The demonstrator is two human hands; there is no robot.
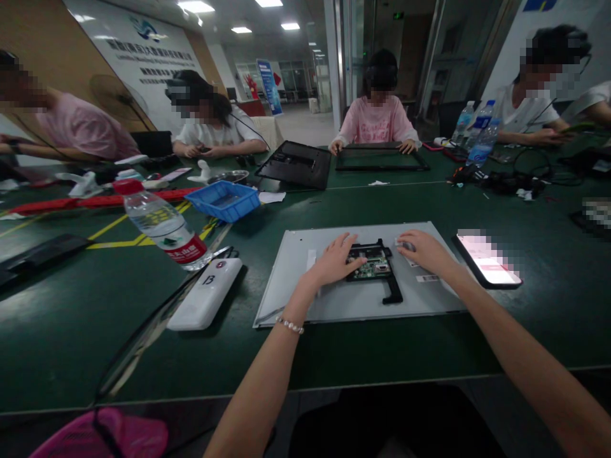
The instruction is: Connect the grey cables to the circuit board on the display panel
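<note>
A pale grey flat panel (286, 280) lies on the green table before me. On its middle sits a black frame (394, 289) holding a green circuit board (375, 268). My left hand (331, 262) rests over the left side of the frame, its fingers spread and the thumb reaching across the board. To the right of the frame, my right hand (422, 249) is low over the panel with its fingers closed together. A small greyish thing shows at its fingertips, too small to name. White labels (427, 278) are stuck on the panel near that hand.
A white power bank (207, 296) with a cable and a tilted water bottle (165, 226) stand left. Behind them is a blue tray (224, 200). A lit phone (489, 257) lies right. Across the table a person holds a black frame (382, 168); more people sit around.
</note>
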